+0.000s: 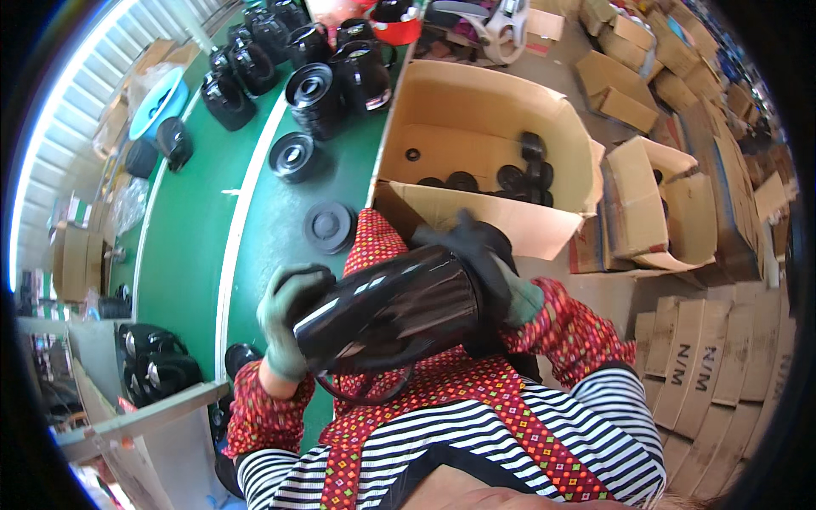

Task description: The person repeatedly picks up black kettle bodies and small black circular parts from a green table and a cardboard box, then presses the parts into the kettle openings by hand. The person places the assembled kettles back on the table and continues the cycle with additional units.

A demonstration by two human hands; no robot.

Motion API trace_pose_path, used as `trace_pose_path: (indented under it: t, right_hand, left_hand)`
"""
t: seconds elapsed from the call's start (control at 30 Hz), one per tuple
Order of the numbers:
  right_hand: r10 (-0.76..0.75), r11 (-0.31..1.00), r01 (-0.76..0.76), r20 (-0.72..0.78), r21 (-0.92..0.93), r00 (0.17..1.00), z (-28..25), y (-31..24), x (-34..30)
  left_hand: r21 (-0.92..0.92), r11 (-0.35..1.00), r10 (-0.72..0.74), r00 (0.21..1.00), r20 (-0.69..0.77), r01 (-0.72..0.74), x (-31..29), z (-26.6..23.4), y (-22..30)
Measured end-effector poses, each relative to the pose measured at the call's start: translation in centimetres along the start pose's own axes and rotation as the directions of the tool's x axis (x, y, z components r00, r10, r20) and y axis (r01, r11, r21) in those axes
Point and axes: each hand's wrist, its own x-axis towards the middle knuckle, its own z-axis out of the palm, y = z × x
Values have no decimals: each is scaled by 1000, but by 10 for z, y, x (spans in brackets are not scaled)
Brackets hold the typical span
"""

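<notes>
In front of my chest I hold a glossy black jug body (391, 308), tilted on its side, with a thin loop like a handle (370, 389) below it. My left hand (291, 310), in a pale green glove with dark fingers, is closed around its left end. My right hand (486, 265), in a similar glove, grips the right end. A dark round shape beside the right fingers is partly hidden, and I cannot make it out. On the green bench just beyond lies a flat black disc (329, 227), with a black round part with a shiny centre (293, 157) farther off.
Several glossy black jugs (361, 72) and stacked round parts (313, 98) stand at the bench's far end. An open carton (476, 93) holding black round pieces adjoins the bench. A blue basin (161, 106) sits far left; flattened cartons (705, 365) are stacked right.
</notes>
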Motion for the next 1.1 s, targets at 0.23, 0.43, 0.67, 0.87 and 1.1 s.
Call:
trace_pose_path:
  t: [0.23, 0.43, 0.67, 0.87, 1.1]
  right_hand:
    - [-255, 942, 296, -233, 161, 938, 22, 3, 7]
    - [203, 822, -157, -23, 548, 979, -4, 4, 1]
    - [-295, 816, 290, -71, 500, 953, 9, 18, 3]
    - [-257, 961, 255, 5, 108, 966, -11, 63, 1]
    - [-730, 435, 790, 344, -432, 590, -2, -17, -1]
  left_hand:
    - [-186, 933, -295, 951, 97, 308, -16, 12, -30]
    - [84, 992, -100, 989, 109, 91, 10, 0, -17]
    - [-143, 968, -192, 974, 117, 208, -13, 22, -45]
    - [143, 988, 35, 993, 114, -51, 15, 5, -1]
    - [-750, 11, -417, 685, 598, 661, -48, 68, -56]
